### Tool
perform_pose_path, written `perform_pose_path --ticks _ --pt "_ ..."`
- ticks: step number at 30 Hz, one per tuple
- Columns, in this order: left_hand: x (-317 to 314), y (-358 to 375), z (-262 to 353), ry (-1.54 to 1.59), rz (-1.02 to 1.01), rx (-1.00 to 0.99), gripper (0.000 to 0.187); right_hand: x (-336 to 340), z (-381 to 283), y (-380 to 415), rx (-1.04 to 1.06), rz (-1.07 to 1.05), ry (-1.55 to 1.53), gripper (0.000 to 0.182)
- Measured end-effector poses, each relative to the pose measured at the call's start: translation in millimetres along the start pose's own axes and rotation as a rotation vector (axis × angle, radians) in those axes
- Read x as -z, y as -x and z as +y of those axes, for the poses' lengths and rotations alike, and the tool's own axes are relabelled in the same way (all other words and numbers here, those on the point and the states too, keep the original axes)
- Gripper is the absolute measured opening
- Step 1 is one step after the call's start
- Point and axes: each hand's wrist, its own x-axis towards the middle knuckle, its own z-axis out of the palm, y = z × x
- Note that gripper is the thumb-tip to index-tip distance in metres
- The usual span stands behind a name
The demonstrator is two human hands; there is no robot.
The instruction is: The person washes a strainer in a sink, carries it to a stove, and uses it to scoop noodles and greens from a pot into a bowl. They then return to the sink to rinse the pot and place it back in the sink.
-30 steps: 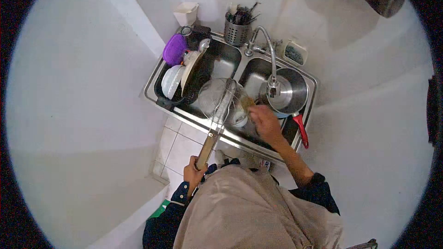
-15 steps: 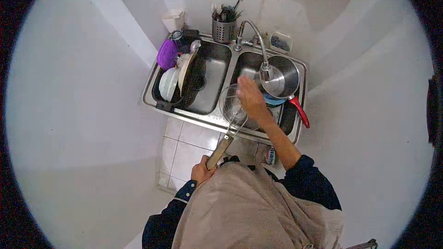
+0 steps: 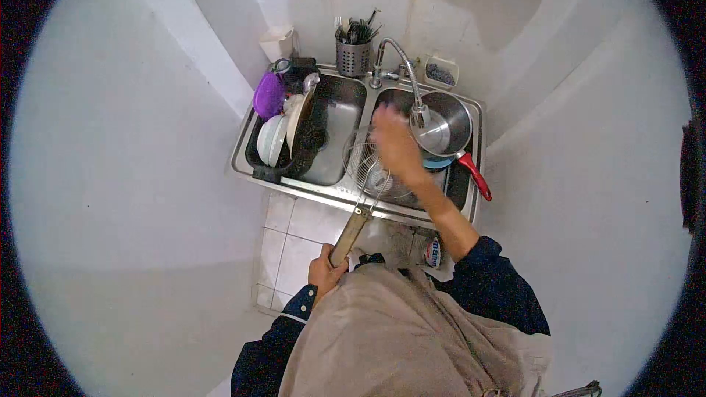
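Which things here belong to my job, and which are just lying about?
Seemingly in the job:
- round, wooden-handled wire strainer, in left hand
- rectangular steel sink

Seemingly lying about:
- round, red-handled steel pan
- cylindrical perforated grey metal holder

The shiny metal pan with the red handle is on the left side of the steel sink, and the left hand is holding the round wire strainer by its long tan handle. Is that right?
Not quite: the head view shows the shiny metal pan on the right side of the steel sink. The left hand does hold the round wire strainer by its long tan handle.
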Motion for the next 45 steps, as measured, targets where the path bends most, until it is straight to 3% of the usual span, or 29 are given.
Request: perform_pose_path --ticks 2,3,6,7,10,11,14,15,18,21,24,27,30,33,36,39,42,45 --pt "7 3 4 -0.023 -0.054 0.026 0.038 -44 15 32 -0.030 -0.286 0.123 0.043" --pt "6 3 6 -0.026 -0.077 0.047 0.038 -39 18 19 0.056 -0.573 0.222 0.044" --pt "0 5 -6 -0.040 -0.036 0.013 0.038 1 5 -7 -0.127 -0.141 -0.229 0.041" --pt "-2 4 -7 0.038 -0.011 -0.018 0.037 16 0 -22 -0.019 0.042 -0.179 0.039" --pt "-3 0 -4 -0.006 0.056 -0.052 0.037 35 -16 -36 0.074 0.249 -0.059 0.037" --pt "-1 -1 -1 -0.017 0.046 -0.027 0.036 13 -18 -25 -0.064 -0.117 0.212 0.035" --pt "-1 3 -1 -0.014 0.025 -0.016 0.037 -31 6 2 -0.117 -0.450 0.062 0.033" --pt "-2 3 -7 -0.006 0.034 -0.019 0.038 -22 11 2 -0.038 -0.392 0.009 0.036" --pt "-10 6 -23 0.002 0.055 -0.025 0.039 24 1 -36 -0.055 0.014 -0.159 0.043" --pt "-5 4 -20 -0.021 0.073 -0.029 0.040 56 -19 -53 0.023 0.336 -0.081 0.040" --pt "4 9 0 0.045 0.101 -0.078 0.040 -15 -4 -9 0.043 -0.145 0.123 0.039" --pt "1 13 -17 -0.039 0.046 -0.014 0.038 -6 16 -19 -0.131 -0.327 -0.105 0.040" --pt "-3 11 -25 -0.027 0.075 -0.037 0.039 69 -23 -57 -0.100 0.137 -0.280 0.040" --pt "1 4 -24 -0.050 0.038 -0.008 0.041 40 -20 -51 -0.032 0.238 -0.193 0.039" --pt "3 3 -13 -0.073 0.057 -0.059 0.043 -30 3 2 0.051 -0.212 0.119 0.038" --pt "0 6 -30 -0.126 0.023 -0.109 0.038 4 8 -24 -0.064 -0.266 -0.022 0.043" --pt "-5 1 -37 -0.129 0.011 -0.065 0.040 80 -32 -59 0.073 0.266 -0.041 0.048" --pt "3 2 -19 -0.111 0.057 -0.094 0.041 60 -30 -41 0.007 0.142 -0.011 0.051"
